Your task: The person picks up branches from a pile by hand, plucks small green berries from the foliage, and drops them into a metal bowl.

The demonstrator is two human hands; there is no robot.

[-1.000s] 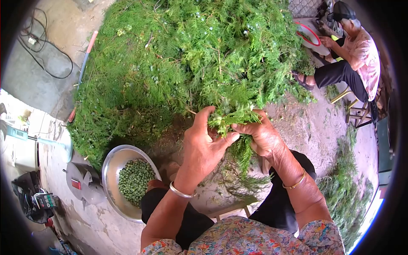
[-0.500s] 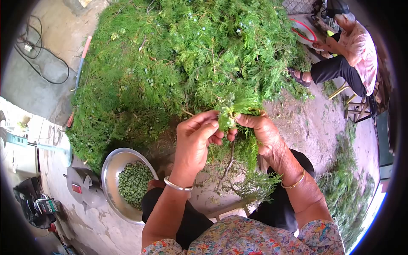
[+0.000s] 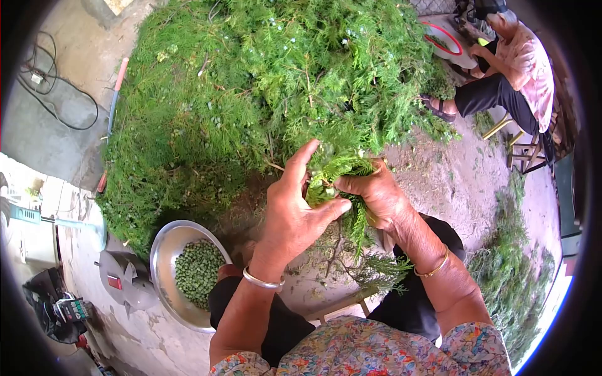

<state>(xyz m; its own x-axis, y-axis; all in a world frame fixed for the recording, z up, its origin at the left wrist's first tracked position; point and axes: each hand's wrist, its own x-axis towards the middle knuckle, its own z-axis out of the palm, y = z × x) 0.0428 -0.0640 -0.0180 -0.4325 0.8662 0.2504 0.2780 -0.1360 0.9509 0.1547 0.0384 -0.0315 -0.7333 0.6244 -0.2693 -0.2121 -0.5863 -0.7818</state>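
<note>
My right hand [image 3: 381, 195] is closed on a green cypress sprig [image 3: 343, 165], thumb on top, in front of my body. Its woody stem and lower leaves hang below the hand. Around the left side of the sprig, my left hand [image 3: 288, 216] is open, with thumb and index finger spread wide. Its other fingers are partly hidden behind the leaves. Left of my knees, a metal bowl [image 3: 160, 250] holds a heap of small green cones [image 3: 199, 274]. A large pile of cut cypress branches [image 3: 251, 94] lies just beyond both hands.
Another person [image 3: 517, 69] sits on a stool at the upper right, near a red-rimmed basin [image 3: 461, 45]. A long-handled tool [image 3: 119, 78] leans along the pile's left edge. A grey metal object [image 3: 128, 282] stands beside the bowl. More branches [image 3: 511, 294] lie at right.
My left hand has opened from a pinch at the sprig, its thumb and index finger now spreading apart. The sprig has bent over and sits slightly lower in my right hand.
</note>
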